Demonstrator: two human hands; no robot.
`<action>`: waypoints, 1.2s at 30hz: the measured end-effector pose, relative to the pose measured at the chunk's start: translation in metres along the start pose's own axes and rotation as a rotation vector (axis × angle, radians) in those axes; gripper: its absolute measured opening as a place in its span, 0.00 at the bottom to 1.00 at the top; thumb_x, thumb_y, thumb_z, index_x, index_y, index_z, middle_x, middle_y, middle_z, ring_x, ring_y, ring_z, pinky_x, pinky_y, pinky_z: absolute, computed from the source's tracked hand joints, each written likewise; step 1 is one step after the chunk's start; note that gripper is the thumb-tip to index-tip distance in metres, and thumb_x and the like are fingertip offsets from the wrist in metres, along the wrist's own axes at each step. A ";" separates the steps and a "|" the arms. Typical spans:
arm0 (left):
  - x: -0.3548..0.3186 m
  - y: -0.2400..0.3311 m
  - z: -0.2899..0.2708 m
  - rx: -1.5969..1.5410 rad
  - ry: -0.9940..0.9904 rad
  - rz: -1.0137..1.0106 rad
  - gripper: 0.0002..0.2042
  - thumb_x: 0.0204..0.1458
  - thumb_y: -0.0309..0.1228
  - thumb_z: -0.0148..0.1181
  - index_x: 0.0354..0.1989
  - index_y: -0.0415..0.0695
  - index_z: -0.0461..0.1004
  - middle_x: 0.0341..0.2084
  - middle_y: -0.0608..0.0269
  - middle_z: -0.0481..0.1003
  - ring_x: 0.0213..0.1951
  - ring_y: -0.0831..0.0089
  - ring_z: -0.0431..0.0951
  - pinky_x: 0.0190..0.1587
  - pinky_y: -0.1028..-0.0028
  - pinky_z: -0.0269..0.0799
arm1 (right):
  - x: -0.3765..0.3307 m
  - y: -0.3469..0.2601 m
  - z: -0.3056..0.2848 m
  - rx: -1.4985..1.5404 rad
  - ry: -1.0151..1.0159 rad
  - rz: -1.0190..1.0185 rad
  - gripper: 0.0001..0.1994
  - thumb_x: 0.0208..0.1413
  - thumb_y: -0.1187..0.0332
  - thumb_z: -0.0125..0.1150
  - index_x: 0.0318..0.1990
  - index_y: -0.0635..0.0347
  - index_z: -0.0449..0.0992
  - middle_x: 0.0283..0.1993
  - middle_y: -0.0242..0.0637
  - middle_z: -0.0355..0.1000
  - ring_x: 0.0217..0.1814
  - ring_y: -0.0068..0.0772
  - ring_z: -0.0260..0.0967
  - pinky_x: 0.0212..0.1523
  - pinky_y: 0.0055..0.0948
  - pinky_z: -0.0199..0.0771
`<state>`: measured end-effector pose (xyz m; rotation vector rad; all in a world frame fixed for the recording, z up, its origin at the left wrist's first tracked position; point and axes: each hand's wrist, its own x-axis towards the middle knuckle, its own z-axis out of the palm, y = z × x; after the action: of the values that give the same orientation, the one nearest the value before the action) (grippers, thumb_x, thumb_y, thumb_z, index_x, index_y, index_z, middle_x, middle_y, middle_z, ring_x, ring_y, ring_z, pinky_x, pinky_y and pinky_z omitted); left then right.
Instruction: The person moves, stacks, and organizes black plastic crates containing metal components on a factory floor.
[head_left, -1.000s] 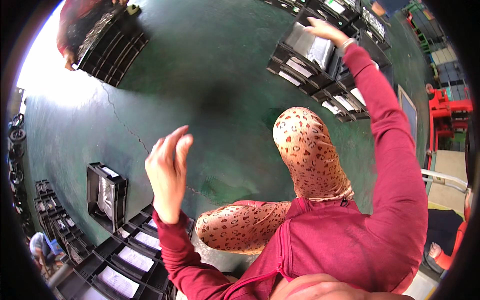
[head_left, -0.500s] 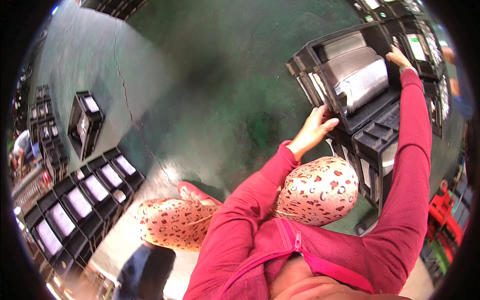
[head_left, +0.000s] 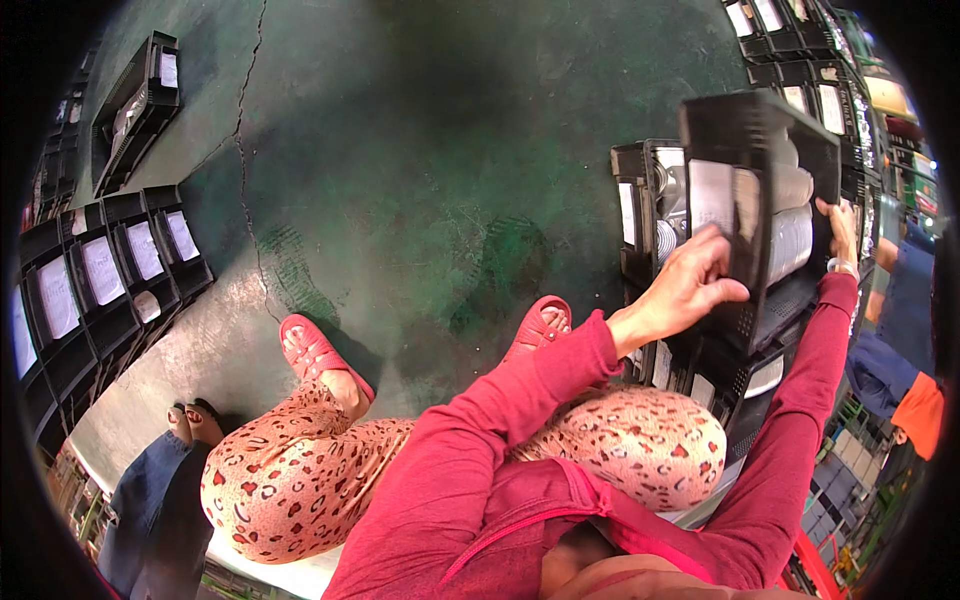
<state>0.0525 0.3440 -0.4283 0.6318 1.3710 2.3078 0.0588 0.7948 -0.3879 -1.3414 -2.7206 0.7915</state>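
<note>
- Crate [head_left: 765, 190]: a black plastic crate is now held tilted up above the stack of crates [head_left: 700, 340], lifted at both ends; half a second earlier it sat flat in the stack with the hands only at its edges.
- Left hand [head_left: 685, 290]: it is closed on the near end wall of the crate, thumb on one face and fingers curled round the other; a second ago the same hand was spread in the air, well apart from the stack.
- Right hand [head_left: 838, 228]: it is wrapped round the far rim of the crate; how tightly it is clenched cannot be told, as the fingers are partly hidden by the rim.
- Rolls [head_left: 790, 215]: pale grey rolls and a white sheet are seen inside the crate, resting against its lower wall.
- Judgement: the crate appears to have been freed from the stack, so the lift is judged to be under way and its weight carried by both hands.
- Floor [head_left: 400, 180]: dark green and cracked, it lies left of the stack; rows of similar trays [head_left: 100, 280] are set well apart from it, and a bystander's feet [head_left: 190, 420] are seen near those rows.
</note>
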 end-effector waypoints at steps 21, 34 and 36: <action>-0.142 0.025 -0.199 -0.182 0.703 -0.616 0.20 0.44 0.34 0.65 0.44 0.37 0.72 0.36 0.63 0.74 0.39 0.76 0.72 0.43 0.73 0.68 | -0.186 -0.530 0.457 -0.170 -0.366 -1.361 0.17 0.41 0.74 0.54 0.44 0.56 0.73 0.43 0.45 0.71 0.48 0.47 0.67 0.47 0.41 0.68; -0.141 0.065 -0.298 0.209 1.078 -0.329 0.22 0.43 0.27 0.58 0.50 0.36 0.66 0.39 0.63 0.71 0.39 0.74 0.70 0.45 0.76 0.64 | -0.256 -0.249 0.339 0.317 -0.615 -0.906 0.35 0.46 0.62 0.60 0.60 0.66 0.53 0.46 0.58 0.62 0.50 0.58 0.61 0.52 0.39 0.61; -0.133 0.069 -0.293 0.155 1.064 -0.323 0.19 0.39 0.20 0.53 0.45 0.37 0.69 0.33 0.65 0.73 0.36 0.76 0.70 0.39 0.76 0.66 | -0.270 -0.238 0.354 0.418 -0.452 -0.915 0.32 0.43 0.71 0.55 0.59 0.68 0.54 0.43 0.54 0.62 0.46 0.58 0.62 0.47 0.39 0.64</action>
<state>-0.0071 0.0322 -0.5155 -0.8815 1.8697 2.3005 -0.0253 0.3192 -0.5352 0.2106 -2.7318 1.4903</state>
